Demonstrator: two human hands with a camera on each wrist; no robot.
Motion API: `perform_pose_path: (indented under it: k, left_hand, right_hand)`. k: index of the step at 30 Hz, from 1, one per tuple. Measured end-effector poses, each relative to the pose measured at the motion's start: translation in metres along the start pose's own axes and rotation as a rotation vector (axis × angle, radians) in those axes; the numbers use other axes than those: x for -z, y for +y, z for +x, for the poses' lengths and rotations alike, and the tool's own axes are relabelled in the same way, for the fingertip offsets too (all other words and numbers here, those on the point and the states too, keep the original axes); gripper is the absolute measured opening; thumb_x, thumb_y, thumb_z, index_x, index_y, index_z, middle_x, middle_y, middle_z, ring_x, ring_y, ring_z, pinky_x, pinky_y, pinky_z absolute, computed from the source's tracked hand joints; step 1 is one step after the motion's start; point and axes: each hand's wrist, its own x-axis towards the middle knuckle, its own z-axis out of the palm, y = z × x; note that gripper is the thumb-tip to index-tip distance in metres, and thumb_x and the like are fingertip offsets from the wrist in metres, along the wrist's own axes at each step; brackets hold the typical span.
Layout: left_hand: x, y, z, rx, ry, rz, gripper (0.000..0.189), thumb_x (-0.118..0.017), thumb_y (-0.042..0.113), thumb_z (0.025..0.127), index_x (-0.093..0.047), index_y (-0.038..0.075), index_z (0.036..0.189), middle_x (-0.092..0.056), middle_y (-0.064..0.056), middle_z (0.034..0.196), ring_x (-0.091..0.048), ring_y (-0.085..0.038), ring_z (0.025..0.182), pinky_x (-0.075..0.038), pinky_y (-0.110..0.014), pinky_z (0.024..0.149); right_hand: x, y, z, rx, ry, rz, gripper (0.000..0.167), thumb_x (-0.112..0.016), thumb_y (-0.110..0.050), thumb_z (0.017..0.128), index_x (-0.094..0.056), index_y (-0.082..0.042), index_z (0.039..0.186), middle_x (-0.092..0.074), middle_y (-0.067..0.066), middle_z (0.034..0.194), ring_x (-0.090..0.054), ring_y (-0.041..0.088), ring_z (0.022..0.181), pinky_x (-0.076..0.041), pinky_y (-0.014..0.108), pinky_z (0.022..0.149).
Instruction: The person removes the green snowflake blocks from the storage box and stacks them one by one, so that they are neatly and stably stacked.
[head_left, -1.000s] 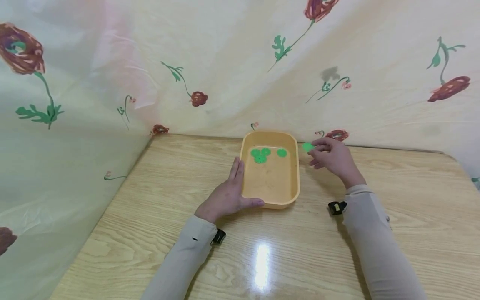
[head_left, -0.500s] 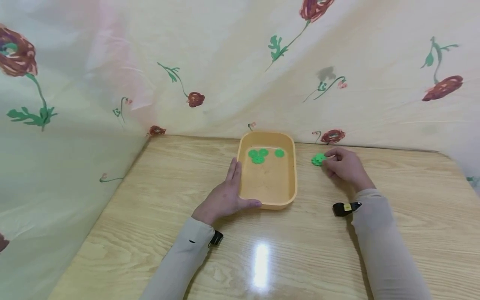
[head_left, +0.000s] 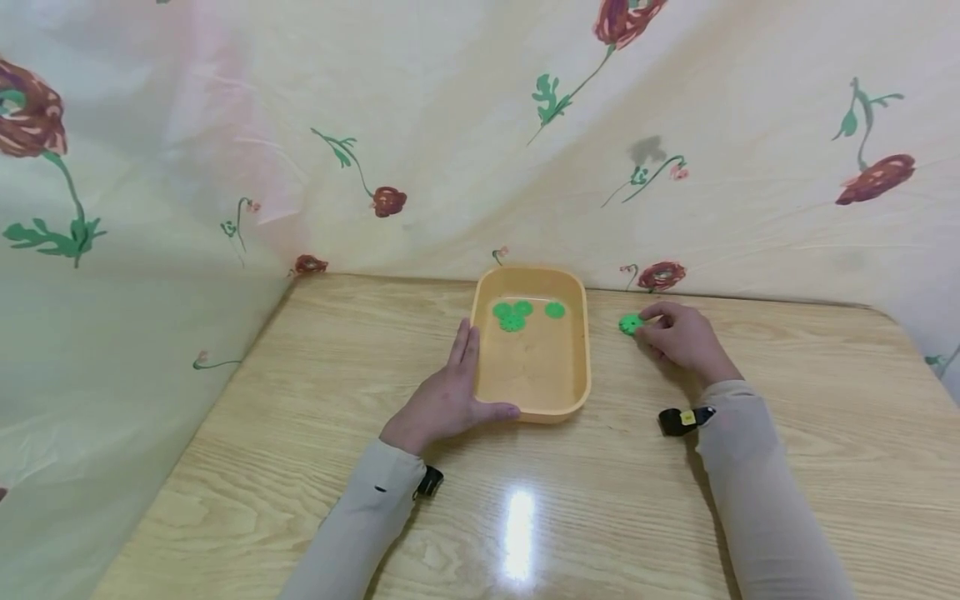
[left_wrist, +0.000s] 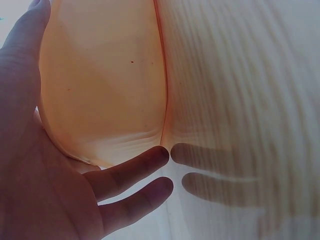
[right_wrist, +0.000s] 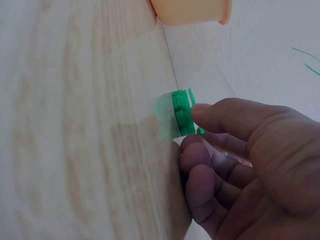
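Note:
A shallow yellow-orange plastic tray [head_left: 532, 371] lies on the wooden table. My left hand [head_left: 438, 404] rests at its near left corner, fingers straight along the left side and thumb along the front edge. Inside the tray, towards the back, are several green notched plastic discs [head_left: 512, 322], with one disc [head_left: 555, 310] apart at the right. To the right of the tray, my right hand [head_left: 686, 340] pinches a green notched disc at a small pile of green discs [right_wrist: 182, 114] on the table. The fingers partly cover the pile in the head view.
The wood-grain table [head_left: 585, 500] stretches out on both sides of the tray. A flower-patterned sheet [head_left: 450, 142] hangs behind the table's back edge and along its left side. The tray's back end stands close to that sheet.
My right hand has moved right and down from beside the tray's back corner with a green disc, bringing it to the pile on the table. The left hand has stayed at the tray.

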Motion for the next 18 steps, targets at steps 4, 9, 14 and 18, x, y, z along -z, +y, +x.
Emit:
perform_pose_path:
  k: [4, 9, 14, 18]
  left_hand:
    - [0.0002, 0.0001, -0.0002, -0.002, -0.002, 0.000, 0.136, -0.072, 0.073, 0.077, 0.013, 0.007, 0.160, 0.029, 0.000, 0.163, -0.060, -0.032, 0.114, -0.052, -0.036, 0.089]
    - [0.0008, 0.0008, 0.0006, 0.000, 0.001, -0.001, 0.136, -0.072, 0.074, 0.077, 0.014, 0.007, 0.159, 0.029, 0.000, 0.163, -0.060, -0.033, 0.116, -0.052, -0.037, 0.090]
    - [0.0007, 0.0012, 0.0013, 0.001, 0.002, -0.001, 0.137, -0.072, 0.073, 0.077, 0.014, 0.007, 0.159, 0.029, 0.000, 0.163, -0.059, -0.033, 0.117, -0.051, -0.038, 0.090]
    - [0.0005, 0.0016, 0.0013, 0.003, 0.001, -0.002, 0.137, -0.073, 0.073, 0.076, 0.013, 0.007, 0.159, 0.030, 0.001, 0.162, -0.059, -0.033, 0.118, -0.052, -0.037, 0.090]
  right_hand:
    - [-0.0002, -0.0006, 0.0001, 0.002, 0.002, 0.000, 0.036, -0.062, -0.016, 0.099, -0.058, 0.002, 0.129, -0.064, 0.008, 0.077, -0.057, 0.022, 0.065, -0.046, 0.031, 0.056]
    - [0.0005, -0.0021, 0.0004, 0.001, 0.002, 0.001, 0.036, -0.062, -0.016, 0.099, -0.058, 0.003, 0.130, -0.064, 0.009, 0.078, -0.057, 0.022, 0.065, -0.046, 0.031, 0.056]
    - [0.0010, -0.0027, 0.0008, -0.007, -0.002, 0.006, 0.037, -0.062, -0.017, 0.100, -0.058, 0.002, 0.130, -0.063, 0.009, 0.078, -0.057, 0.022, 0.065, -0.046, 0.031, 0.056]
    - [0.0010, -0.0025, 0.0014, -0.014, -0.008, 0.002, 0.036, -0.062, -0.017, 0.100, -0.057, 0.002, 0.131, -0.063, 0.009, 0.079, -0.057, 0.022, 0.065, -0.046, 0.031, 0.055]
